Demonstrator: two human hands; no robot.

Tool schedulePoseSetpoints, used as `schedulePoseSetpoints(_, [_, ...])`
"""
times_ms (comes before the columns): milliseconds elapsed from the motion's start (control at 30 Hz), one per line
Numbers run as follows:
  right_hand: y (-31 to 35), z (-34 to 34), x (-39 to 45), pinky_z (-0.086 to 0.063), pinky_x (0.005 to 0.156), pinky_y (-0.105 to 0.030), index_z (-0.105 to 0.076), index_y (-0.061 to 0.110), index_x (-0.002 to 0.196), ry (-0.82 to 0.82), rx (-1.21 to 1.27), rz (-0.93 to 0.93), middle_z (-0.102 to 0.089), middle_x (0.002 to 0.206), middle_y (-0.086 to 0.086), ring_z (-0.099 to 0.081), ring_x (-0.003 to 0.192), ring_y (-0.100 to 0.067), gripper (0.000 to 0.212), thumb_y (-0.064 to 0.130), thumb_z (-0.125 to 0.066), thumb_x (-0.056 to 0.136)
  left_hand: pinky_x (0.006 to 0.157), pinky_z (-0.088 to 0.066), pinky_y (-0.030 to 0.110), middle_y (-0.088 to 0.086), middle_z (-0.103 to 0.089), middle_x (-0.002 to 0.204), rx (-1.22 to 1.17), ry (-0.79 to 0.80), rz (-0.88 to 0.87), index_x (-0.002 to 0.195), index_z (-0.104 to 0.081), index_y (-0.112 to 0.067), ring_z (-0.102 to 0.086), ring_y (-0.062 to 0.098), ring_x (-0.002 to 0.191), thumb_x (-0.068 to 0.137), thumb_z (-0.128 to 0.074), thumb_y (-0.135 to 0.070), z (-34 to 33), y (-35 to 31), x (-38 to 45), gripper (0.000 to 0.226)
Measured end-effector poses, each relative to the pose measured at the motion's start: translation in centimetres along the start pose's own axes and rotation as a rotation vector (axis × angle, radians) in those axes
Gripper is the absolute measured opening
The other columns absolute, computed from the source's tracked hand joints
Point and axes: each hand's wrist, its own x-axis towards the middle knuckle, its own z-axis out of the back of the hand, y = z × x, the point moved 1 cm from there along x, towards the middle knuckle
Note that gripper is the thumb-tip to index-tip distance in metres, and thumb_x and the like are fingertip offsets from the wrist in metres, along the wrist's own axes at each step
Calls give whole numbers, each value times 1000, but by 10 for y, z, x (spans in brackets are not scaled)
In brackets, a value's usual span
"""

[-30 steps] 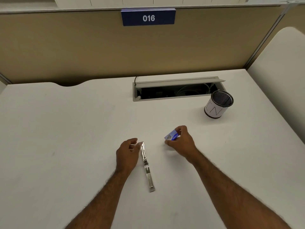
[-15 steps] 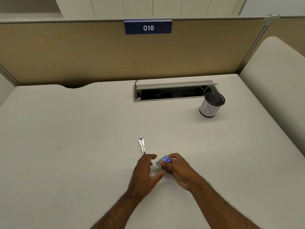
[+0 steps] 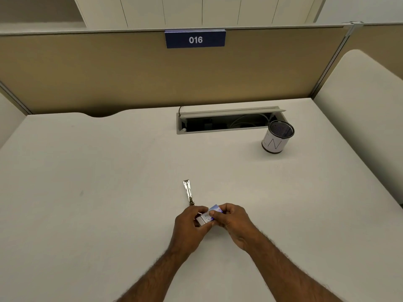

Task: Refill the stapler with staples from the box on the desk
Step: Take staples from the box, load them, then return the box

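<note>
A small blue and white staple box [image 3: 208, 216] is held between both hands just above the desk. My left hand [image 3: 190, 225] grips its left end, where a white inner part shows. My right hand [image 3: 233, 219] pinches its right end from above. The metal stapler [image 3: 188, 192] lies unfolded flat on the white desk [image 3: 87, 192], stretching away from my hands; its near half is hidden under my left hand.
A mesh pen cup [image 3: 277, 136] with a white label stands at the back right. An open cable tray [image 3: 226, 122] is sunk into the desk behind. A tan partition with a blue "016" sign [image 3: 195, 39] closes the far edge.
My right hand carried the staple box from the right of the stapler toward me. My left hand left the stapler and took hold of the box's left end.
</note>
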Motion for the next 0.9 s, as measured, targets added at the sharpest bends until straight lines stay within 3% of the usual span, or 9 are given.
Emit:
schedulePoseSetpoints(100, [-2, 1, 0, -57, 75, -31, -67, 2, 92, -2, -8, -6, -72, 98, -25, -67, 82, -25, 9, 6, -70, 84, 69, -55, 16, -9, -70, 96, -16, 26, 59, 105, -69, -18, -67, 5, 82, 71, -85, -25, -1, 0, 0, 38])
schedulePoseSetpoints(200, [-3, 3, 1, -56, 74, -33, -63, 5, 97, -1, 34, -21, -72, 97, -23, -67, 82, -26, 14, 5, -70, 85, 59, -50, 12, -8, -73, 88, -58, 42, 170, 98, -71, -22, -63, -2, 65, 75, -82, -26, -1, -1, 2, 26])
schedulePoseSetpoints(300, [-2, 7, 1, -51, 67, -32, -56, 9, 104, 4, 59, -47, -71, 86, -17, -62, 72, -25, 29, 6, -74, 81, 64, -56, 25, 5, -75, 89, -236, 74, 310, 94, -72, -17, -68, 9, 72, 86, -71, -24, 1, -1, 5, 11])
schedulePoseSetpoints(433, [2, 8, 2, -53, 71, -35, -62, 5, 97, 68, 14, -21, -72, 82, -14, -65, 74, -23, 20, 9, -74, 82, 67, -58, 33, 11, -76, 90, -500, 205, 451, 108, -66, -15, -71, 19, 77, 89, -68, -21, 3, -9, 7, 20])
schedulePoseSetpoints(533, [5, 8, 2, -55, 79, -39, -70, 6, 100, 87, -54, 31, -71, 92, -17, -66, 80, -23, 15, 12, -70, 86, 68, -58, 35, 13, -74, 86, -516, 260, 463, 114, -61, -26, -70, 23, 77, 87, -70, -12, 3, -10, 10, 32])
schedulePoseSetpoints(633, [6, 7, 2, -55, 79, -39, -70, 10, 104, 87, -84, 41, -72, 97, -19, -65, 80, -21, 17, 15, -68, 88, 67, -57, 36, 9, -73, 78, -530, 272, 475, 114, -61, -22, -69, 20, 69, 86, -70, -8, 2, -10, 11, 33])
schedulePoseSetpoints(733, [7, 5, 1, -53, 74, -34, -68, 11, 105, 78, -79, 13, -73, 95, -13, -64, 77, -18, 19, 24, -65, 91, 65, -57, 34, 11, -75, 81, -576, 212, 486, 109, -59, -12, -71, 22, 69, 85, -69, -5, 2, -10, 13, 27])
schedulePoseSetpoints(900, [5, 3, -2, -54, 63, -24, -65, 10, 100, 70, -110, -9, -74, 83, -6, -69, 70, -14, 28, 32, -71, 84, 68, -59, 34, 20, -74, 95, -602, -53, 496, 90, -55, -5, -73, 27, 75, 81, -73, -1, 6, -3, 16, 20])
